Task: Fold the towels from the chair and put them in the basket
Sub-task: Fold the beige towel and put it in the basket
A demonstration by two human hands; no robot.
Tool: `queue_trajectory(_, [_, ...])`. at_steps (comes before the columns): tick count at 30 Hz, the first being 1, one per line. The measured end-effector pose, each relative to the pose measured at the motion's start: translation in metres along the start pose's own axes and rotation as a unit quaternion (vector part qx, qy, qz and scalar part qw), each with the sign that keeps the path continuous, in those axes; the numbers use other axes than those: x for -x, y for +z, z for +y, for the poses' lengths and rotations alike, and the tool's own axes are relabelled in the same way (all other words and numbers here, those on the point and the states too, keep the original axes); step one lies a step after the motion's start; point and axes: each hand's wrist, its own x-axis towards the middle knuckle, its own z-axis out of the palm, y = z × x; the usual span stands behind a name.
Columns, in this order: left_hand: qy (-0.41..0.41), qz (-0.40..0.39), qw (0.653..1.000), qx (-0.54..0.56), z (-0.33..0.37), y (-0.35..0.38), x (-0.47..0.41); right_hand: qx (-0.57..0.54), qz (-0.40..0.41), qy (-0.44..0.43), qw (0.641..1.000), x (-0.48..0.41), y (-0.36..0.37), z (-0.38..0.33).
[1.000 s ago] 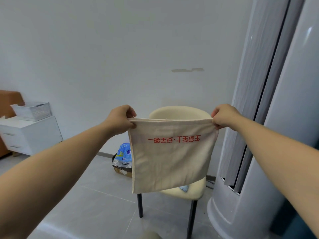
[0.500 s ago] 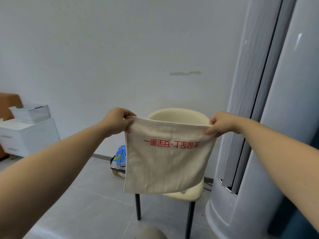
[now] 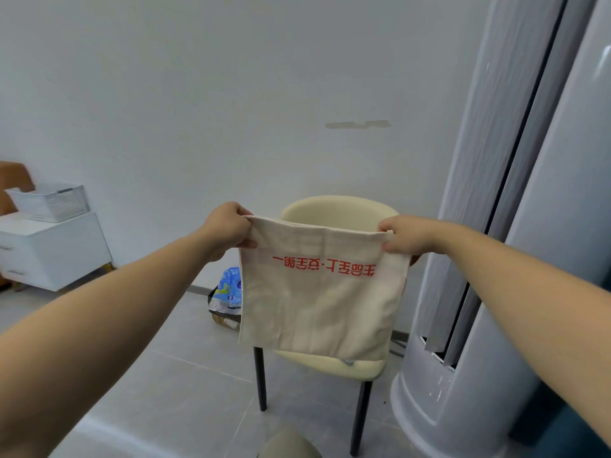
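Head view: beige towel [image 3: 317, 309] hangs flat and square, soft weave, red print, before the chair [image 3: 340, 209].
Left hand [image 3: 228, 228]: pinches its top left corner.
Right hand [image 3: 405, 234]: pinches its top right corner.
Chair: cream, padded, rounded back, thin black legs.
Basket [image 3: 49, 203]: white plastic lattice, on a cabinet [image 3: 49, 252].

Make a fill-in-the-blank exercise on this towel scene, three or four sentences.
The left hand and the right hand pinch the beige towel by its ____ corners.
The printing on the towel is ____.
Behind the towel stands a cream ____ with dark legs.
The white basket sits on a cabinet at the ____ of the view.
Missing words: top; red; chair; left.
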Motion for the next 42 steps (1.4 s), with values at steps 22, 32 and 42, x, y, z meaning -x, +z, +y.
queue_trajectory(22, [0.074,-0.001,0.994,-0.081,-0.012,0.009,-0.012,0.119,0.121,0.032,0.985,-0.028,0.016,-0.003])
queue_trajectory(32, [0.096,0.003,0.989,-0.109,-0.013,0.002,-0.010,0.109,0.113,0.072,0.985,-0.027,0.015,-0.007])
queue_trajectory(42, [0.071,-0.006,0.992,-0.101,-0.007,0.002,0.000,0.106,0.110,0.098,0.983,-0.025,0.014,-0.011])
